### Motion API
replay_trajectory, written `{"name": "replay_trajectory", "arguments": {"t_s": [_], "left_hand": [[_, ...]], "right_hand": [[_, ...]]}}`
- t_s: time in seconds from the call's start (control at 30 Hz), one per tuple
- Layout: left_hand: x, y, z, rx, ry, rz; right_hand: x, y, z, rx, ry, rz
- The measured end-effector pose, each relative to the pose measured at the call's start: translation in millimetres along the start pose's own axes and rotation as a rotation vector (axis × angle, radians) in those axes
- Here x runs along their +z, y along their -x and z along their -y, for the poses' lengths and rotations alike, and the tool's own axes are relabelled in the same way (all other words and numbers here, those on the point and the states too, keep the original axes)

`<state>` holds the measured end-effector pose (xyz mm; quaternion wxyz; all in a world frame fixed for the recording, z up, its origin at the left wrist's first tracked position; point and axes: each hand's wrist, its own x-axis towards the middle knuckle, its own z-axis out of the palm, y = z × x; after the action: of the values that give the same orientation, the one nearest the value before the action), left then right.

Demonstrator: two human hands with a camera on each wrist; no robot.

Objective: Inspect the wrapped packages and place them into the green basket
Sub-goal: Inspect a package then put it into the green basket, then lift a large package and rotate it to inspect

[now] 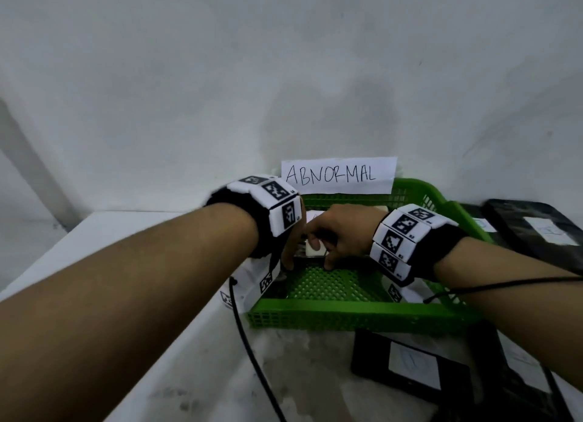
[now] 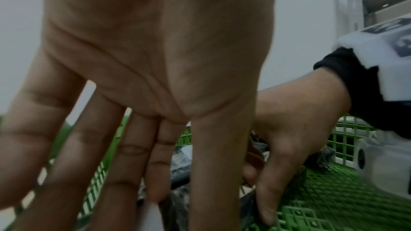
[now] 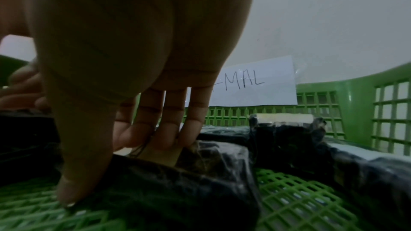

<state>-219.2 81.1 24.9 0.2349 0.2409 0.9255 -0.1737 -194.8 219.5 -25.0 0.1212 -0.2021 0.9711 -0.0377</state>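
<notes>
A black wrapped package [image 1: 318, 252] with a pale label lies low inside the green basket [image 1: 347, 311], between both hands. My right hand [image 1: 340, 235] grips it. The thumb [image 3: 73, 182] stands at the near edge on the mesh floor, and the fingers [image 3: 169, 129] press the far side of the package [image 3: 177, 191]. My left hand [image 1: 288, 251] reaches in from the left. Its fingers [image 2: 155, 164] are straight and spread, tips down on the package [image 2: 177, 169]. The right hand [image 2: 289, 138] shows beside them.
A paper sign reading ABNORMAL [image 1: 337, 175] is fixed to the basket's back wall. Another wrapped package [image 3: 282, 129] lies at the back of the basket. More black packages lie outside it, in front [image 1: 410, 361] and to the right [image 1: 536, 229]. A black cable [image 1: 249, 342] hangs over the white table [image 1: 299, 374].
</notes>
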Motion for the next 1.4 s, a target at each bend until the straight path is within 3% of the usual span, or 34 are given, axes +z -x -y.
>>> {"name": "replay_trajectory", "arguments": {"t_s": [0.17,0.37,0.53,0.63,0.8,0.9,1.0,1.07,1.33,1.4], "left_hand": [[-4.7,7.2,5.3,-0.034,-0.046,0.102],[-0.6,12.9,5.5,-0.011,0.019,0.023],[0.7,33.1,7.7,0.004,0.046,-0.05],[-5.0,49.0,6.3,0.051,0.198,-0.158],[-2.8,85.6,-5.8,0.127,0.453,-0.546],[23.4,112.9,-21.7,0.209,0.672,-0.639],[57.4,143.4,-46.0,0.306,0.782,-0.564],[77.9,162.0,-67.5,0.369,0.786,-0.4],[121.3,206.8,-134.0,0.452,0.438,0.006],[127.8,208.2,-137.1,0.439,0.375,0.017]], "right_hand": [[-3.1,-2.7,3.9,0.019,0.035,0.037],[-24.6,-5.5,17.0,0.075,0.032,0.14],[-53.3,13.0,11.4,0.176,0.074,0.076],[-65.8,33.8,9.2,0.276,0.054,0.059],[-92.3,84.7,39.2,0.334,0.046,-0.042],[-87.6,124.2,57.4,0.344,-0.072,-0.08],[-67.1,165.9,67.4,0.363,-0.121,-0.082],[-46.0,192.8,68.4,0.386,-0.142,-0.034],[41.3,282.5,66.5,0.569,-0.245,0.088],[55.5,295.6,69.4,0.614,-0.347,0.066]]}}
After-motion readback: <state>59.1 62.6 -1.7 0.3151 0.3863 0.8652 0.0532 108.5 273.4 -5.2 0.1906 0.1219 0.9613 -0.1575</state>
